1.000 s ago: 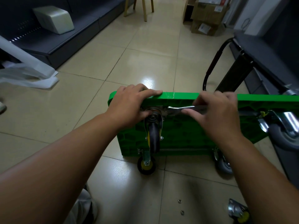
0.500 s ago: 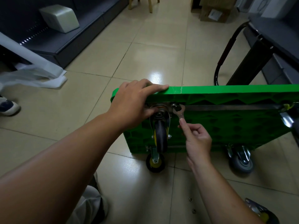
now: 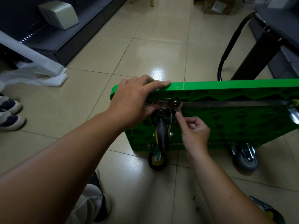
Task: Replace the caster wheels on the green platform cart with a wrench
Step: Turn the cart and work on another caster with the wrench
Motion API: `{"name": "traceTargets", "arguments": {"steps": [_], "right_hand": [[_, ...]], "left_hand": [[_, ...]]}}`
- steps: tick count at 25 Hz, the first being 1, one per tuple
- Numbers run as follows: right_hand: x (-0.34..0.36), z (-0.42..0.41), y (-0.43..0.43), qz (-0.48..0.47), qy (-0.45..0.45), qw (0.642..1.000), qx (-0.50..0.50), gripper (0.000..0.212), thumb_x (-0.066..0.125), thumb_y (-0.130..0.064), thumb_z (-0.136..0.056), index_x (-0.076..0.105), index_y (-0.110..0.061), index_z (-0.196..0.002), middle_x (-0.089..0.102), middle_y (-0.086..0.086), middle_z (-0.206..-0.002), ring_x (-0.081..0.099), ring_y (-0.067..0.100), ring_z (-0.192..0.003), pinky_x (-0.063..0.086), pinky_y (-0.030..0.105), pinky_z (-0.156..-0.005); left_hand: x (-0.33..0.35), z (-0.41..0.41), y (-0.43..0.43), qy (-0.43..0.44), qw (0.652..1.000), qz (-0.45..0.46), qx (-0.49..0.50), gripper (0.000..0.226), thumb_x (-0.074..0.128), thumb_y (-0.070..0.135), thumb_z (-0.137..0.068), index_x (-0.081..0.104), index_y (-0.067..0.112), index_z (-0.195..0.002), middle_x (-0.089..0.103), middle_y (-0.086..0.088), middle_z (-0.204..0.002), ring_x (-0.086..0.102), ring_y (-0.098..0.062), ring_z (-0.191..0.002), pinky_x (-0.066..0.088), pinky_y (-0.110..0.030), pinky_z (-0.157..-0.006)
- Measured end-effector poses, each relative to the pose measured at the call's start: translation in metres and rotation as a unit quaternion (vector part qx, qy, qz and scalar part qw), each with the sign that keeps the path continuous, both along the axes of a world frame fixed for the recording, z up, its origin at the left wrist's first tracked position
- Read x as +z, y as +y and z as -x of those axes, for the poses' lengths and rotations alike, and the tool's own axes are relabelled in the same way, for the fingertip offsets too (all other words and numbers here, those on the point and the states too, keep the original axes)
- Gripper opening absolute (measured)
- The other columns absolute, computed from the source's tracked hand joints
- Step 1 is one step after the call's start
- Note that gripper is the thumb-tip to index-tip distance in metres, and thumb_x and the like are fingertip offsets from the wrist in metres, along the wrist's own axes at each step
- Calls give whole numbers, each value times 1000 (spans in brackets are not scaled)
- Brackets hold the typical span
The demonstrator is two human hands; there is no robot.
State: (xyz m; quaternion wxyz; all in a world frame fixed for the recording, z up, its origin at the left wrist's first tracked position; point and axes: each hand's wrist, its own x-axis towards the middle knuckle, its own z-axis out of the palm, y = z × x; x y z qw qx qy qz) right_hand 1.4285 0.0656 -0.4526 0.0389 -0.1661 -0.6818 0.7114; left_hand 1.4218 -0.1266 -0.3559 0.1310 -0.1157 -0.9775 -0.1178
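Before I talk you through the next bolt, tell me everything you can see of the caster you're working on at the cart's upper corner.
The caster has a dark wheel with a yellow hub in a shiny metal fork, under a metal mounting plate against the ribbed underside of the green platform cart, which stands on its edge. The wheel points toward the camera. The left hand grips the cart's edge, thumb at the plate. The right hand holds a wrench at the plate's bolt.

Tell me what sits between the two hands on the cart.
Head view: the upper caster hangs between left hand and right hand, whose fingers hold the wrench.

Probably a shop, dark shelving, cartons
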Motion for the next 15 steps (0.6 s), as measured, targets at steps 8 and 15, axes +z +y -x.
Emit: {"name": "traceTargets", "arguments": {"steps": [8, 15], "right_hand": [[97, 14, 54, -602, 253, 757, 21, 37, 80, -50, -76, 63, -18, -85, 55, -2, -77, 39, 17, -81, 21, 30, -75], [111, 5, 60, -494, 188, 844, 95, 34, 84, -48, -72, 64, -21, -81, 60, -10, -76, 52, 15, -79, 30, 22, -73]], "left_hand": [[3, -2, 2, -3, 1000, 1, 1, 69, 73, 43, -87, 42, 47, -148, 58, 5, -131, 52, -22, -114, 33, -38, -94], [1, -1, 0, -5, 1000, -1, 3, 69, 73, 45, -87, 40, 49, -147, 56, 8, -132, 51, -19, -114, 32, -36, -95]]}}
